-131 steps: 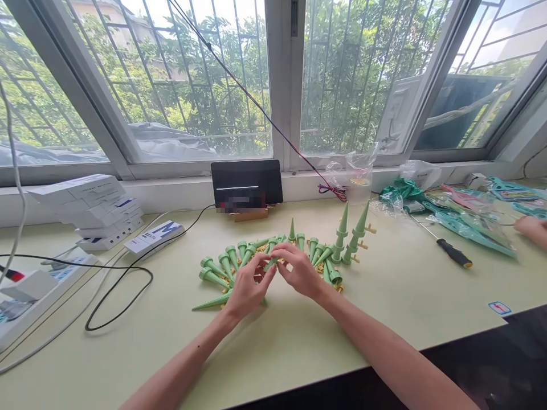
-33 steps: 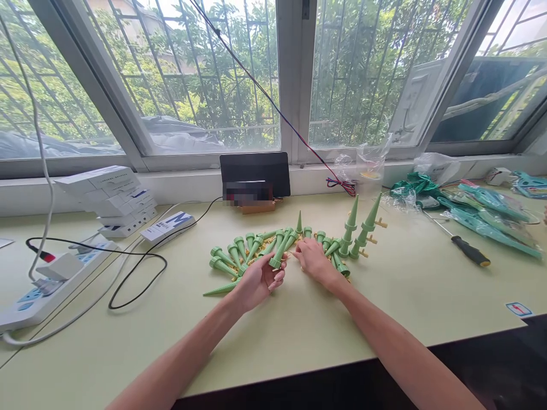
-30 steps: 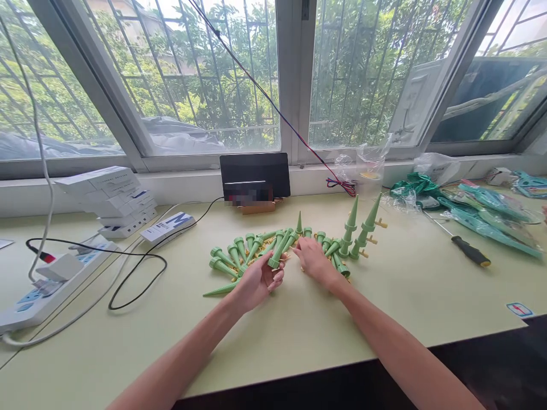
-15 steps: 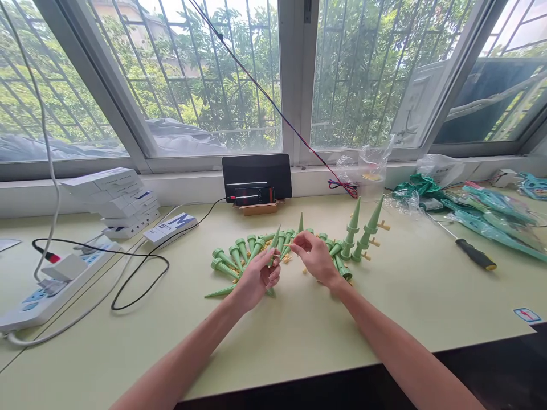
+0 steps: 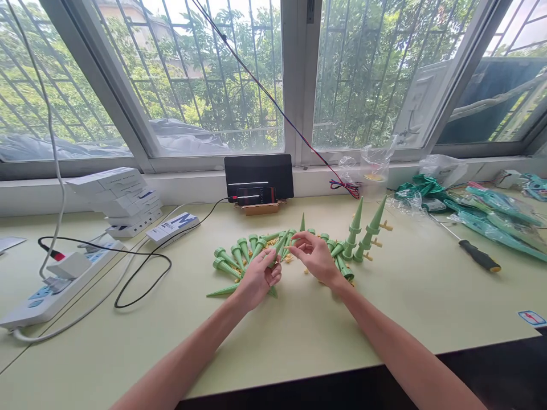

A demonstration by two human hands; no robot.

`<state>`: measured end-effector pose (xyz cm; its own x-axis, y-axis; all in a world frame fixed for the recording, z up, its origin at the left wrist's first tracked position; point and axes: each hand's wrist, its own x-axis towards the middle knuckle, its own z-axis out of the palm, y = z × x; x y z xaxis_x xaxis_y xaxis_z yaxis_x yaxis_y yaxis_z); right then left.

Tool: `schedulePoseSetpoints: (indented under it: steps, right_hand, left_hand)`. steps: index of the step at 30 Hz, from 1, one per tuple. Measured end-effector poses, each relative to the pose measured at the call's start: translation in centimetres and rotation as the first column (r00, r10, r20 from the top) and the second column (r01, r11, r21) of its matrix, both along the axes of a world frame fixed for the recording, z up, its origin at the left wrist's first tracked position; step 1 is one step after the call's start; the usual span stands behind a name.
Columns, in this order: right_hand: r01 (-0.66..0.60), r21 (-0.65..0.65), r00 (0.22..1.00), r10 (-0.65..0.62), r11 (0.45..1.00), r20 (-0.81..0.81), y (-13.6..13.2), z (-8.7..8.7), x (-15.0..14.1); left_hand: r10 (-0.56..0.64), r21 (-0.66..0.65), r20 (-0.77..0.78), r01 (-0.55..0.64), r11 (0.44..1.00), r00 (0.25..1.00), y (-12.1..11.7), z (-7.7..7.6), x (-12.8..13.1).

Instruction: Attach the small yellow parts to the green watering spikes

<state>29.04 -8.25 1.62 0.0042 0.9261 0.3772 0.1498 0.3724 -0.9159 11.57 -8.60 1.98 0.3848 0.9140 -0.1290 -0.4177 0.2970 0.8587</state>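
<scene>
My left hand (image 5: 258, 279) is closed around a green plastic watering spike (image 5: 281, 244), its pointed end slanting up and away. Just to the right, my right hand (image 5: 315, 257) pinches a small yellow valve (image 5: 287, 247) between thumb and fingertips, close beside that spike. Fingers partly cover both parts, so whether they touch cannot be made out. Around and behind the hands lie several more green spikes (image 5: 222, 266). Two stacks of spikes (image 5: 352, 230) stand upright to the right, with yellow valves (image 5: 376, 242) sticking out of the right-hand one.
At the back a phone (image 5: 255, 196) leans on a dark tablet (image 5: 273, 171). White boxes (image 5: 123, 199), a power strip (image 5: 47, 302) and a black cable (image 5: 168, 267) occupy the left. A screwdriver (image 5: 478, 255) and bagged green parts (image 5: 496, 210) lie to the right.
The spike in my left hand has tipped lower toward the right hand. My right fingers have shifted slightly around the yellow valve. The whole view has moved a little.
</scene>
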Motion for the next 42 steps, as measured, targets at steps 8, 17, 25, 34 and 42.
schedulePoseSetpoints:
  steps: [8,17,25,34,42]
  right_hand:
    - [-0.013,0.028,1.000,0.012,1.000,0.028,-0.07,-0.22,-0.21]
    - [-0.071,0.037,0.997,0.072,0.997,-0.023,-0.41,-0.31,-0.56]
    - [-0.151,-0.002,0.988,0.151,0.989,-0.041,-0.56,-0.47,-0.88]
    - [-0.128,0.021,0.991,0.127,0.991,0.043,-0.64,-0.49,-0.82]
    - [-0.087,0.024,0.996,0.087,0.996,0.019,-0.85,0.09,-0.94]
  left_hand:
    - [-0.026,-0.009,0.072,0.026,1.000,0.997,0.32,-0.49,-0.10]
    - [-0.029,-0.026,0.072,0.031,0.999,0.997,0.37,-0.71,-0.11]
    - [-0.040,0.012,0.036,0.040,0.999,0.999,0.04,-0.48,0.12]
    - [-0.049,0.067,-0.050,0.052,0.996,0.998,-0.29,-0.32,0.15]
    - [-0.021,0.224,-0.219,0.071,0.972,0.975,-0.60,0.08,0.36]
